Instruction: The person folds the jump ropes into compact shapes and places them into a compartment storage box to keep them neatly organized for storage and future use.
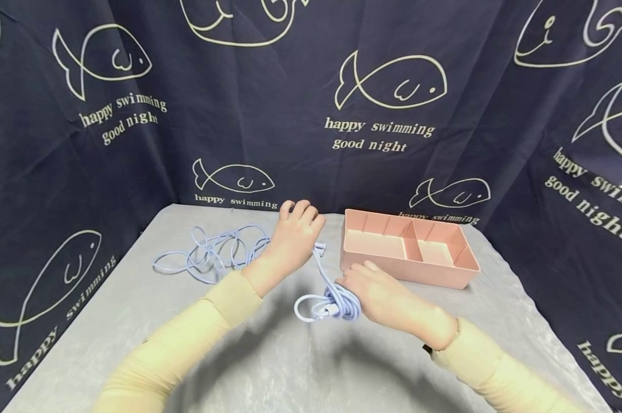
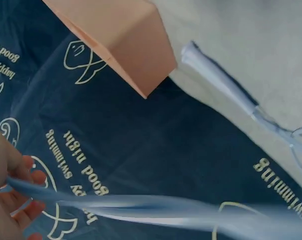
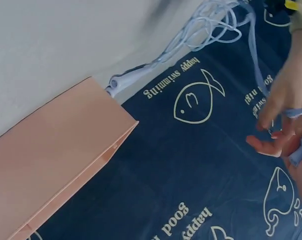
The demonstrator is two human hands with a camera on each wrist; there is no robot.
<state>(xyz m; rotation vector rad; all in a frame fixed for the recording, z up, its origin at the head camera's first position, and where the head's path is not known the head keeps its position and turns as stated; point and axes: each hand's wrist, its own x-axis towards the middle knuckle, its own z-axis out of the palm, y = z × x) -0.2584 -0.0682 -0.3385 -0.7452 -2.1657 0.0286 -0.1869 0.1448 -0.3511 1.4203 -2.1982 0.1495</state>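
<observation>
My right hand (image 1: 380, 295) grips a gathered coil of light-blue jump rope (image 1: 344, 301) above the middle of the table. A pale end piece (image 1: 330, 310) shows at the coil's near side. Farther left, my left hand (image 1: 296, 236) has a strand of the rope between its thumb and fingers, and that strand runs across to the coil. In the left wrist view, the strand (image 2: 140, 202) is blurred beside the left hand (image 2: 13, 200). Loose loops (image 1: 208, 252) lie on the table behind my left forearm. One cylindrical handle (image 3: 130, 80) rests on the table close to the box.
A pink box (image 1: 411, 269) with a divider stands at the back right, just beyond my right hand. The grey cloth-covered table (image 1: 290, 373) ends at the back against a dark-blue curtain (image 1: 300, 103) printed with fish.
</observation>
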